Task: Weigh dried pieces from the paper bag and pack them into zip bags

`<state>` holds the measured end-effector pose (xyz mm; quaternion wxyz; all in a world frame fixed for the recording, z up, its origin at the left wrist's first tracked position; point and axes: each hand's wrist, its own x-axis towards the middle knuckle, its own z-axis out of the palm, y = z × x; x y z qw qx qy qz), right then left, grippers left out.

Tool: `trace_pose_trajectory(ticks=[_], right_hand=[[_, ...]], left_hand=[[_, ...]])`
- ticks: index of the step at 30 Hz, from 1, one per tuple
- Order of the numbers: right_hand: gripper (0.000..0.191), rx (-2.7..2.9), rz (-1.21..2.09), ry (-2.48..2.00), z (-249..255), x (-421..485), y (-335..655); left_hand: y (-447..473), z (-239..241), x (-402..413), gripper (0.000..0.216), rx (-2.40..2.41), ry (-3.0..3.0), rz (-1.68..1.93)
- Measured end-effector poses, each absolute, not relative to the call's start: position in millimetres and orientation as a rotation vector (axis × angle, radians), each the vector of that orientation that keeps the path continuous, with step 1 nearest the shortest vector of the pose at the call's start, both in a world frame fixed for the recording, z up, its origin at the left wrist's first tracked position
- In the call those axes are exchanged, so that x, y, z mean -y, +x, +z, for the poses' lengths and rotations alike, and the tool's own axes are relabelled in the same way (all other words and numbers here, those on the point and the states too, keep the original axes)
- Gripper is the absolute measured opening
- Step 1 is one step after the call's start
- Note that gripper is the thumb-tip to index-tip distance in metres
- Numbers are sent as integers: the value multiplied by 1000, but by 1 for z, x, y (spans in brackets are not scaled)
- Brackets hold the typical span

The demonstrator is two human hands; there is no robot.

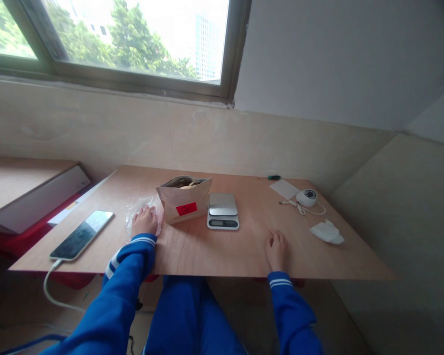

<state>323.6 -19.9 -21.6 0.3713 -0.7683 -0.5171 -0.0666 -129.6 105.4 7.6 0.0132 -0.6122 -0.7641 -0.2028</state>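
Observation:
My left hand [144, 223] rests at the left of the table with its fingers curled on a crumpled clear plastic bag [132, 213]. Just to the right of it stands a paper pouch [183, 199] with a red label, its top gaping and pale pieces showing inside. A small white digital scale [223, 211] with a bare metal plate sits beside the pouch. On the table to the right of the scale lies my right hand [277, 248], holding nothing, its fingers loosely bent and a little apart.
A phone [82, 235] on a white cable lies at the left. At the right are a round white device [306, 197] with a cord, a white paper [283, 189], a crumpled white wrapper [327, 231] and a green-handled tool [274, 177]. A wall [244, 143] and window stand behind.

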Motion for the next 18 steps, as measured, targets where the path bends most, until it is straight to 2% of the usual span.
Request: trace_pose_trajectory(ticks=[4, 9, 13, 15, 18], right_hand=[[31, 1187, 83, -1732, 12, 19, 290], [28, 1572, 390, -1210, 140, -2, 198], [35, 2024, 411, -853, 227, -50, 140], [35, 2290, 373, -811, 246, -78, 122], [27, 2572, 284, -995, 251, -110, 106]], left_hand=[[-130, 9, -107, 44, 2373, -1895, -631], [-128, 13, -106, 43, 2386, -1901, -605], [-129, 14, -105, 42, 2387, -1893, -602], [-129, 13, -105, 42, 2382, -1897, -599], [-130, 12, -106, 42, 2378, -1901, -586]])
